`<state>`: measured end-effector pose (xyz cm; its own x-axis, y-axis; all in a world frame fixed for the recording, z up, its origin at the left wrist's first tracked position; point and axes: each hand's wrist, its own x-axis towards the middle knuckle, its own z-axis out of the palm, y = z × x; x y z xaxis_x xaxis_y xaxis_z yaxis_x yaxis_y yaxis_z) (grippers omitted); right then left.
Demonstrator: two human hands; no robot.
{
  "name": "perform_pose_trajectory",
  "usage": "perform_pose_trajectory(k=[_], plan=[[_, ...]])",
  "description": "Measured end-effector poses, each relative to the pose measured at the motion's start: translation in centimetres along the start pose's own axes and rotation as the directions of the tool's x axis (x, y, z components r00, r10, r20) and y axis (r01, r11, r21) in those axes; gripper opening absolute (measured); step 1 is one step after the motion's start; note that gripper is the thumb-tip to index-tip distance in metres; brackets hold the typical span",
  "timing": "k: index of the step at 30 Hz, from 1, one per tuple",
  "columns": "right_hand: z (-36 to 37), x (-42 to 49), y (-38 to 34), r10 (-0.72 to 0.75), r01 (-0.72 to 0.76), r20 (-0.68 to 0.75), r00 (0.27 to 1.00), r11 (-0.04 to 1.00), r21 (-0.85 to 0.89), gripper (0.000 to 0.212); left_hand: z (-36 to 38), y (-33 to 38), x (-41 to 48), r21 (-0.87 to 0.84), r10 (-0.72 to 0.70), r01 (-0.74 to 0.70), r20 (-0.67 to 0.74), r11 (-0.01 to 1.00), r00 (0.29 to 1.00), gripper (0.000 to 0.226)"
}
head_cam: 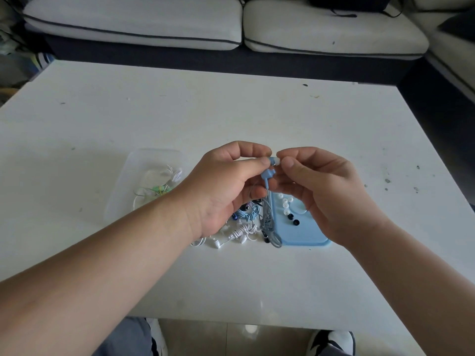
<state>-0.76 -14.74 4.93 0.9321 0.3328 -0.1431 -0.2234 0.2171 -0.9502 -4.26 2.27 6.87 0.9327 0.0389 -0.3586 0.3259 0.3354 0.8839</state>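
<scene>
The left hand is pinching a blue earbud above the bench, while the right hand is pinching the pale tip at its end. Its cable is hanging down, bundled, by the left edge of a blue tray that is holding loose eartips.

Single head cam, wide-angle, sits above the near edge of the table and faces forward and down. Left hand and right hand are close, mid-frame. Sofa is far off at the top edge, shoe straight below at the bottom.
</scene>
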Motion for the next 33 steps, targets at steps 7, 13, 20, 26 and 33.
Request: perform_pose_trajectory(k=[7,13,20,26,33], plan=[[-0.3,0.3,0.5,0.047,-0.047,0.027,0.999,0.999,0.020,0.022,0.2,0.2,-0.2,-0.037,-0.021,0.022,0.019,0.999,1.000,0.011],[-0.7,0.5,0.4,0.162,-0.176,0.154,0.975,0.981,0.082,0.027,0.1,0.6,-0.4,-0.037,-0.076,0.078,0.049,0.996,0.996,0.015],[-1.0,0.7,0.3,0.228,-0.247,0.200,0.953,0.966,0.075,0.032,0.1,0.6,-0.5,0.036,-0.050,0.048,0.039,0.998,0.998,0.012],[-1.0,0.6,-0.3,0.252,-0.278,0.231,0.940,0.957,0.088,0.027,0.1,0.6,-0.7,0.078,-0.009,0.005,0.048,0.997,0.999,0.012],[-0.6,0.3,-0.5,0.294,-0.299,0.060,0.954,0.948,0.111,0.014,-0.2,0.4,-0.3,0.069,0.020,-0.017,-0.044,0.997,0.999,0.010]])
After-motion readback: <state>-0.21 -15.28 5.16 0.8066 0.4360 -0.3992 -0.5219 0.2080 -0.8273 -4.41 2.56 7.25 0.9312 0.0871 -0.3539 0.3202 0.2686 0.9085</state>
